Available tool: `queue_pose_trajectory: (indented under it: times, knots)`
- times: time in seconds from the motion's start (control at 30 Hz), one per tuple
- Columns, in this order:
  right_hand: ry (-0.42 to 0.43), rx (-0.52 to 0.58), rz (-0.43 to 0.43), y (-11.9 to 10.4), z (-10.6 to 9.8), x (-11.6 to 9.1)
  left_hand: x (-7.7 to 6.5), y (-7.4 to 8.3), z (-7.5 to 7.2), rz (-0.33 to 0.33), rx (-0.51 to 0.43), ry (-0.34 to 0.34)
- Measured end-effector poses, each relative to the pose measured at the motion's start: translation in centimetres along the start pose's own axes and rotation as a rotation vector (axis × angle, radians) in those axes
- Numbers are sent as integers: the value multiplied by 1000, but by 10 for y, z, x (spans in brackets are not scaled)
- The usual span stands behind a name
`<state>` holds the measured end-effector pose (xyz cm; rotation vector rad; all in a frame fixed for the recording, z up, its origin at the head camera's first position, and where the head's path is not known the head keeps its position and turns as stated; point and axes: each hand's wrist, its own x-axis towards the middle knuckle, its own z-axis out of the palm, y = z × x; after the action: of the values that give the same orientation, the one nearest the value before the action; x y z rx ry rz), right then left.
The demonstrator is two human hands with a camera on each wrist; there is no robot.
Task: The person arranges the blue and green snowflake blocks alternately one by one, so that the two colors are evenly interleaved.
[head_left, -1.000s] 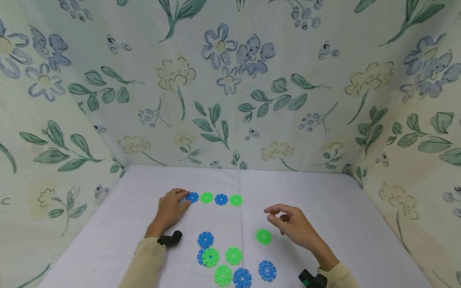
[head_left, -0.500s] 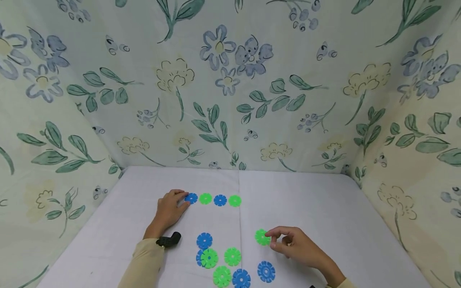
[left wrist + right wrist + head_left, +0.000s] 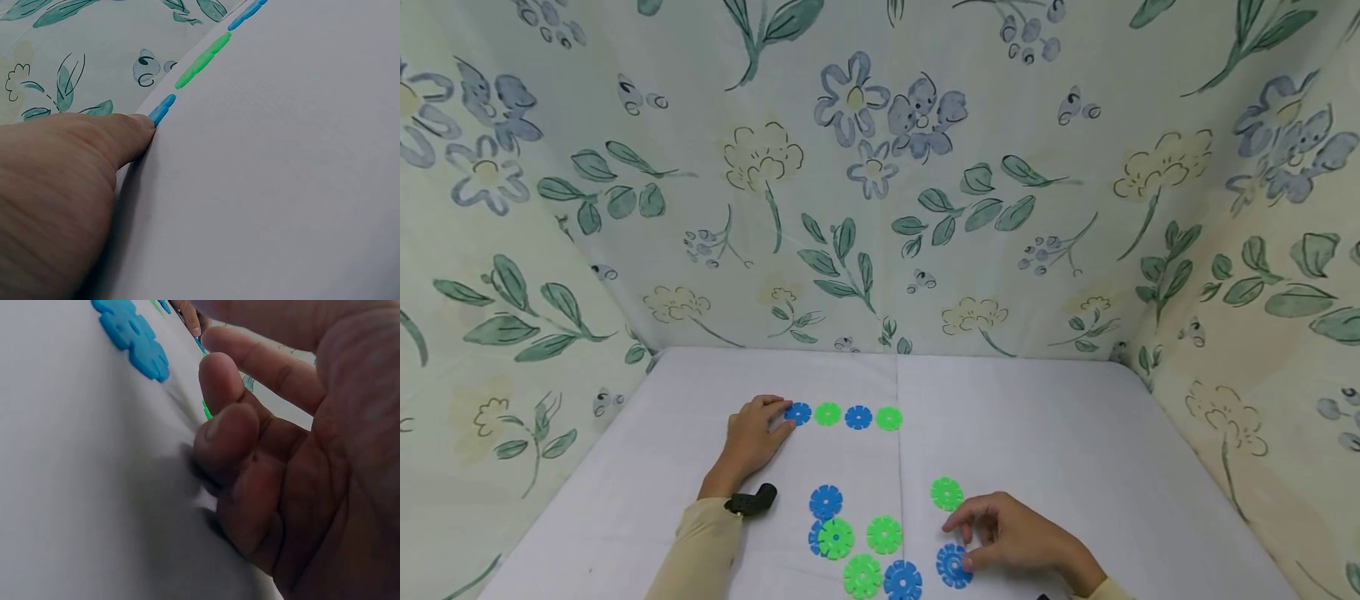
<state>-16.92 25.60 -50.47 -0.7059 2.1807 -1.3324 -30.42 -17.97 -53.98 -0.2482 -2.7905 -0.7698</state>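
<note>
Right, so the right hand (image 3: 1011, 537) just shifted from the green disc (image 3: 947, 493) to the blue disc (image 3: 950, 572), nearer me on the counter (image 3: 1037, 433). Its fingers are loosely bent, thumb spread from index — thumb's over the blue edge, can't tell if it's touching. Meanwhile the left hand (image 3: 751, 433) stays put, relaxed fingers at the row's (image 3: 853, 414) end disc (image 3: 801, 412) — looks like blue's the focus now, row unchanged.
</note>
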Motion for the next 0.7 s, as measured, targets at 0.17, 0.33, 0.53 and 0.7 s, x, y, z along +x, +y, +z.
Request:
queue_pose_trajectory:
  times: [0.17,0.33,0.53,0.7]
  knots:
    - [-21,-68,-40,2,1,-1,0,2,0,-1,5,4]
    - [-14,-161,-40,3,2,-2,0,2,1,-4,5,13]
    - [-3,-177,-39,-1,3,-1,0,1,1,2,3,16]
    - [0,-172,-51,-2,4,-1,1,-1,1,5,2,7]
